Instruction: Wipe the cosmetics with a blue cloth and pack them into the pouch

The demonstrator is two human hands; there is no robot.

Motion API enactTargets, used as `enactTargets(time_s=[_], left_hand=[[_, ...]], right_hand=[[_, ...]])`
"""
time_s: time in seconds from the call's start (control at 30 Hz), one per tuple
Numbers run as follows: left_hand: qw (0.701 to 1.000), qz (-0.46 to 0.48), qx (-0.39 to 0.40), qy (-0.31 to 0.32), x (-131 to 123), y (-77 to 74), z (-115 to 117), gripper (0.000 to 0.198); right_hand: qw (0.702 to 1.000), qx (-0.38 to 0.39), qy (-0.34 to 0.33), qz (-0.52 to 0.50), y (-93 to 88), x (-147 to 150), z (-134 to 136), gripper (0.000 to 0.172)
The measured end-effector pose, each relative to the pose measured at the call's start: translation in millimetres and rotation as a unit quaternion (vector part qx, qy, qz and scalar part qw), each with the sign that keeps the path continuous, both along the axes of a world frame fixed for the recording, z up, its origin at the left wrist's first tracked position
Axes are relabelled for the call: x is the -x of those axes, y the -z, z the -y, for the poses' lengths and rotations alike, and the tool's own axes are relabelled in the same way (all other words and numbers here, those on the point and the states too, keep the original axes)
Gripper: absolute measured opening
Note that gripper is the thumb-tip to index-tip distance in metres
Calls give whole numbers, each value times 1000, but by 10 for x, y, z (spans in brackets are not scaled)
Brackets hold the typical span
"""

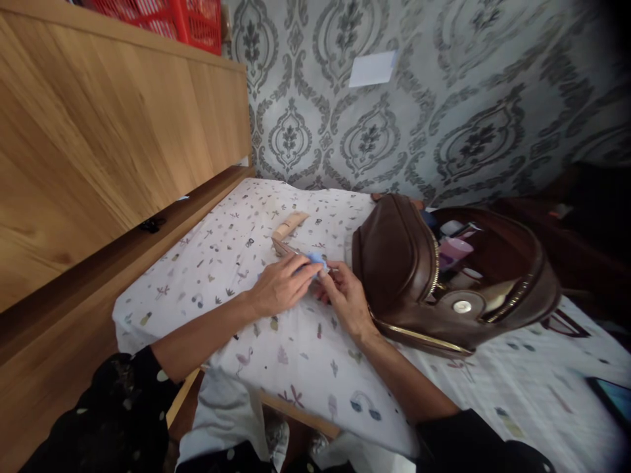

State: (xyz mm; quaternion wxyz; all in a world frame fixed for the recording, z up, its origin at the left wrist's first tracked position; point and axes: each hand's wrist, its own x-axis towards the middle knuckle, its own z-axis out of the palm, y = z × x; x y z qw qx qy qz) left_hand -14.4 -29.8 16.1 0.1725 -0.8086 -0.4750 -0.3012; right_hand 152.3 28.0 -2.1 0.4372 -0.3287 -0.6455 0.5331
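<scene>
A small light-blue item (316, 258), too covered by fingers to name its kind, is held between my two hands over the cloth. My left hand (280, 284) is closed around it from the left, fingers pressed together. From the right, the thumb and fingertips of my right hand (348, 299) pinch its near end. Just beyond my left fingers lies a beige tube (290, 225), and a thin brownish-pink item (282, 247) sits between the tube and the hand. Right of my hands stands a dark brown leather bag (394, 256), unzipped, with a pink item (454, 252) among its contents.
The table wears a white printed cloth (211, 263). A wooden cabinet (123, 118) rises on the left, with a red plastic basket (200, 26) on top. Patterned wallpaper (296, 125) closes off the back. A dark-edged device (614, 397) lies at the right edge.
</scene>
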Motion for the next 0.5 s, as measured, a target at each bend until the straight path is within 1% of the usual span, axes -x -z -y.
enactTargets(time_s=[0.07, 0.13, 0.23, 0.3, 0.33, 0.4, 0.5], left_hand=[[999, 11, 19, -30, 46, 4, -21, 33], [996, 25, 39, -80, 152, 2, -56, 33], [984, 43, 68, -161, 340, 6, -118, 34], [976, 58, 86, -194, 429, 24, -153, 35], [974, 66, 92, -198, 453, 37, -166, 35], [975, 83, 94, -183, 459, 66, -178, 36], [984, 96, 83, -123, 382, 99, -162, 36]], right_hand=[[1000, 5, -1, 8, -10, 0, 5, 56], [1000, 12, -4, 12, -15, 3, 7, 56], [1000, 22, -3, 13, 0, 5, 3, 55], [999, 28, 0, 21, 16, 1, -5, 56], [999, 31, -1, 29, 22, -4, -9, 56], [998, 36, -8, 51, 24, -15, -16, 57], [996, 45, -27, 74, -4, -26, -19, 60]])
